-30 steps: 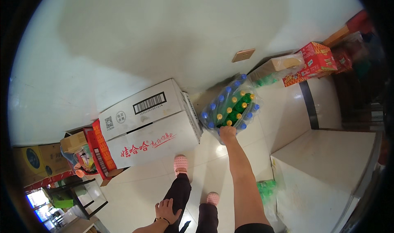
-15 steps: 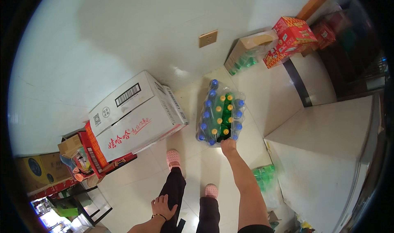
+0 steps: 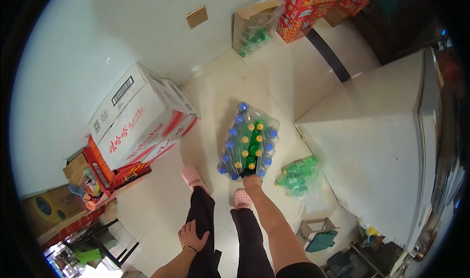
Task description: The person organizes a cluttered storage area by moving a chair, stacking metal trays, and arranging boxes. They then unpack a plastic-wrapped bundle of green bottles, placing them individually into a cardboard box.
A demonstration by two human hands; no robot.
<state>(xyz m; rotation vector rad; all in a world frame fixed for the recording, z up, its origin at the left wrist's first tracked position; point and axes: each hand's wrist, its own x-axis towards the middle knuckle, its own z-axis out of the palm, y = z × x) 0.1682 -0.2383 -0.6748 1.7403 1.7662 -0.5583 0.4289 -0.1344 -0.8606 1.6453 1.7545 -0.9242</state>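
Observation:
My right hand is closed on the near end of a plastic-wrapped pack of bottles. The bottles stand upright on the floor, blue caps around the outside and yellow caps on green bottles in the middle. Where the fingers grip, the wrap is bunched and partly hidden. On my left leg, near the knee, lies my left hand, fingers spread and holding nothing. Both feet, in pink clogs, stand just short of the pack.
White cartons stand left by the wall, beside a red box. Loose green bottles in clear plastic lie right of the pack, near a white appliance. A cardboard tray and red boxes stand at the back.
The pack has slid over the floor toward me, away from the wall, with my right hand gripping it. My feet have shifted and the view has moved. My left hand stays on my leg.

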